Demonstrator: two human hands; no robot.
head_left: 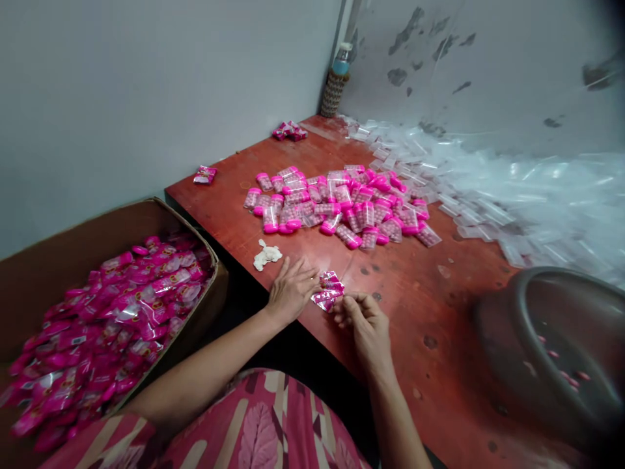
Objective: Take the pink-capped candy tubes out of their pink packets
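Flat on the red worktop (405, 286), between the two hands, lies a shiny pink foil wrapper (328, 291). Its outline looks slightly longer from the person's side toward the far side than across, though its folds and glare blur the long axis; which end is its front cannot be told.

The wrapper is just to the right of the left hand (293, 288), which is palm down and unclenched, its extended fingers reaching the wrapper's left edge. The right hand (360, 314) is at the wrapper's near right corner, its fingers curled and its thumb close to the forefinger; whether they pinch the foil cannot be told.

Beyond the wrapper spreads a heap of pink-capped clear bottles (342, 202) filled with small round pieces. A crumpled white lump (267, 255) rests near the left hand, on its far side. Clear plastic sleeves (469, 189) are piled along the wall, and a dark basin (530, 358) stands to the right. Left of the worktop, a cardboard box (73, 254) holds many pink packets (127, 306).
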